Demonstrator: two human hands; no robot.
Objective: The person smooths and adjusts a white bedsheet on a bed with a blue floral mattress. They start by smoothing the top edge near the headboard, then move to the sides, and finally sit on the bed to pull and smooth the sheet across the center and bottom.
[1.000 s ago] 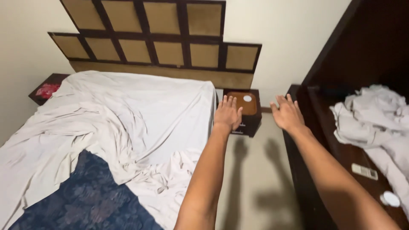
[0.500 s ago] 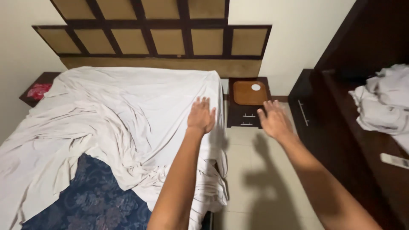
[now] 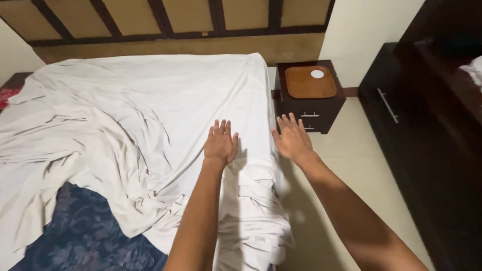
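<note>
Nearest the camera, a dark blue patterned mattress (image 3: 80, 241) lies exposed at the bed's lower corner, where the crumpled white sheet (image 3: 150, 115) is pulled back; the sheet covers the rest of the bed and hangs bunched over the right edge. The left hand (image 3: 220, 143) hovers flat over the sheet near that edge, fingers spread, gripping nothing; contact cannot be confirmed. The right hand (image 3: 292, 139) is likewise splayed and empty, just beside the bed edge above the tiled floor (image 3: 351, 170). Beyond, a dark nightstand (image 3: 309, 108) carries a brown tray (image 3: 310, 83) containing one small white round object (image 3: 317, 74). A panelled headboard (image 3: 175, 20) backs the bed.
</note>
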